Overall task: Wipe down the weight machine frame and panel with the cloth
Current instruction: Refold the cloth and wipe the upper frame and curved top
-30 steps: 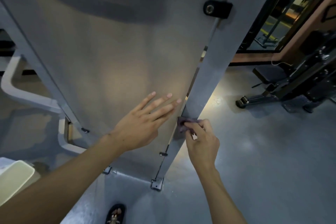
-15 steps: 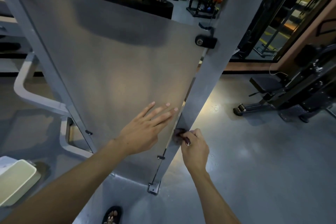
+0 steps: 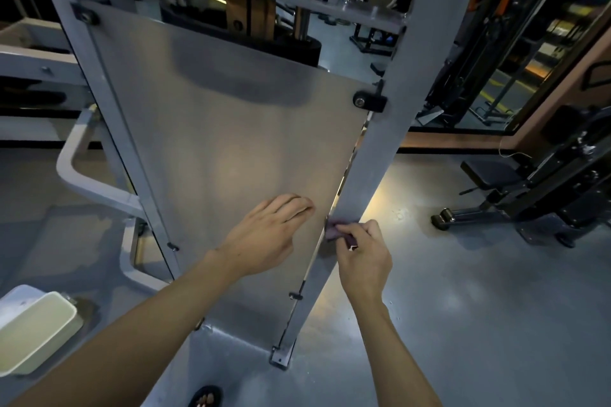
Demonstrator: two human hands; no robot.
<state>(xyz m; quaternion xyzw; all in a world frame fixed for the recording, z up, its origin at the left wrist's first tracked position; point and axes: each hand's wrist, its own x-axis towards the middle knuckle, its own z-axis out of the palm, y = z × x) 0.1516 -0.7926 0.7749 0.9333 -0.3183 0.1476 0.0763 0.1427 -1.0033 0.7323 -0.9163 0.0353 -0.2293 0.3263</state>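
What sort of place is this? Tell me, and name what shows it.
Most likely a gym. A weight machine with a grey frame and panel fills the view, a padded bench stands on the right, and more racks show behind.

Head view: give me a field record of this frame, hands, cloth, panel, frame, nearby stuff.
left hand: fingers loosely bent, resting on the panel, holds nothing
right hand: grips the cloth against the frame upright
cloth: small, purplish, bunched, at the upright's inner edge beside the panel gap
panel: grey sheet, held by black corner clips
frame upright: grey, right of the panel, bolted to the floor
tub: pale rectangular, on the floor at lower left
bench: black, on the floor at right
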